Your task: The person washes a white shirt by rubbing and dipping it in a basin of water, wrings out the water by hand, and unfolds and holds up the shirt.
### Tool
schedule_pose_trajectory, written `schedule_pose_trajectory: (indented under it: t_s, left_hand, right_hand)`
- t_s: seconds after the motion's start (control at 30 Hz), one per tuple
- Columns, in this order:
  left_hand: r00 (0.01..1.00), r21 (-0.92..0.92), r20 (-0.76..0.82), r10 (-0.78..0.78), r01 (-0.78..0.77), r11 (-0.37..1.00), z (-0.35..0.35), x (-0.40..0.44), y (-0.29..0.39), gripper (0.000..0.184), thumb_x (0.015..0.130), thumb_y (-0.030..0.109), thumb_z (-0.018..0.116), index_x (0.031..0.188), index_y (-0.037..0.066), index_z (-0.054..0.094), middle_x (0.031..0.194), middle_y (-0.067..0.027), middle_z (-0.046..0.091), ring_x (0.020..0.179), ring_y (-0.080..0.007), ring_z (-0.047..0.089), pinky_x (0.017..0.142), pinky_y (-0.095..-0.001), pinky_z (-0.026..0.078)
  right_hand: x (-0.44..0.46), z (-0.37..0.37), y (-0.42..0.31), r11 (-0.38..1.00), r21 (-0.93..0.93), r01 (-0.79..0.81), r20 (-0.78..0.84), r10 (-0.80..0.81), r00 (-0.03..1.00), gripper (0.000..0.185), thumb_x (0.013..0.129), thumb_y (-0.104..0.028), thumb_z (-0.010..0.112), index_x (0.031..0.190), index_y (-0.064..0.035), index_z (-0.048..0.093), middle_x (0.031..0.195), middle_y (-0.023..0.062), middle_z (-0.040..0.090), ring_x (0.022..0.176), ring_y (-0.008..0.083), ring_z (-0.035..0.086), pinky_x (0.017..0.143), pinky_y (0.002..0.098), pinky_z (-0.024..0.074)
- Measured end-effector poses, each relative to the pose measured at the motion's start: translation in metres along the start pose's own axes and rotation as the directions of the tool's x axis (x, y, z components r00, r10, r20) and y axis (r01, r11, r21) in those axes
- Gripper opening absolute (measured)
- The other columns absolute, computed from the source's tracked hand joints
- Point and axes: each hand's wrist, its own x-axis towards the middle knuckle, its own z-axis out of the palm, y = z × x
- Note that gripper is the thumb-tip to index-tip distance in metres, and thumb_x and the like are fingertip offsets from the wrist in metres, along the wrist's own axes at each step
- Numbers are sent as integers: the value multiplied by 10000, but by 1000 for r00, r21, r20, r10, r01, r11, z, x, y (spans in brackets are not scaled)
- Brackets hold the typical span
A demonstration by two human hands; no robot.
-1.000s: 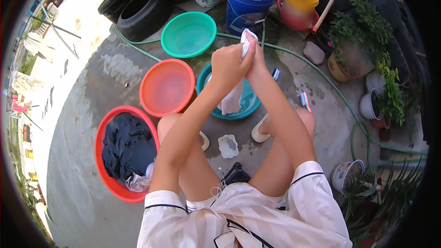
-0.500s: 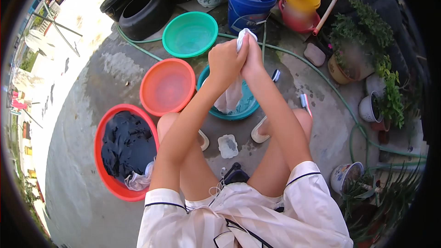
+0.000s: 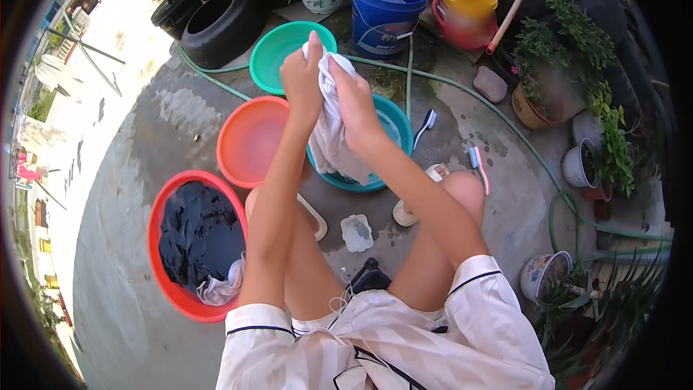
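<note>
A pale wet cloth [image 3: 329, 137] hangs from both my hands above the teal basin [image 3: 404, 152], its lower end down in the basin. My left hand [image 3: 300, 88] is closed on the cloth's upper part, thumb pointing up. Just to the right, my right hand [image 3: 359, 110] grips the same cloth, with a bunched fold showing between the two hands. Exactly what kind of garment or cloth it is, I cannot tell. Water shows inside the teal basin. A blue-and-white brush [image 3: 425, 128] lies on the ground to its right.
An orange basin [image 3: 253, 141] and a green basin [image 3: 267, 65] stand left. A red tub [image 3: 153, 245] holds dark clothes in water. Around are a small clear container [image 3: 356, 233], a red-and-white brush [image 3: 479, 171], a blue bucket [image 3: 386, 18], a hose [image 3: 505, 117] and potted plants.
Both hands have moved left with the cloth and come slightly apart, from pressed together to side by side. More of the cloth shows between and below them.
</note>
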Motion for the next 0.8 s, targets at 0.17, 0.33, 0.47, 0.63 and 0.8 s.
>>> schedule_pose_trajectory:
  t_s: [0.17,0.33,0.47,0.63,0.8]
  left_hand:
    - [912,286,226,343,-399,871,29,-47,12,448,876,325,443,620,-16,582,570,-221,529,527,-377,521,504,-425,381]
    - [999,57,21,49,-50,997,8,-5,-3,457,880,325,447,604,-25,550,540,-197,516,461,-327,475,480,-397,359]
    - [974,155,98,206,-219,963,22,-35,11,443,849,342,489,589,-13,543,560,-197,535,503,-360,521,494,-415,380]
    - [987,173,78,140,-152,973,20,-15,-11,437,848,344,486,578,6,548,576,-197,544,522,-365,534,508,-422,392]
    - [996,22,80,36,-38,999,4,-15,3,438,846,343,489,570,7,547,539,-202,522,500,-351,530,504,-417,393]
  right_hand:
    - [45,-47,10,917,379,-125,-76,166,983,324,868,-378,441,893,-70,540,802,48,570,705,159,577,607,301,458]
    - [13,0,11,988,151,-25,-67,36,997,412,892,-327,419,1111,10,510,991,68,559,930,136,525,814,264,402]
    - [49,-37,17,917,392,-80,-64,114,991,353,866,-372,430,971,-49,528,897,77,556,780,183,575,691,315,463]
    - [39,-27,12,941,333,-60,-182,127,975,333,861,-354,449,967,-49,529,869,56,555,771,165,566,673,302,456]
    - [10,-5,-4,965,257,-47,-142,86,986,314,874,-273,469,1036,-15,545,954,46,582,860,133,563,746,252,428]
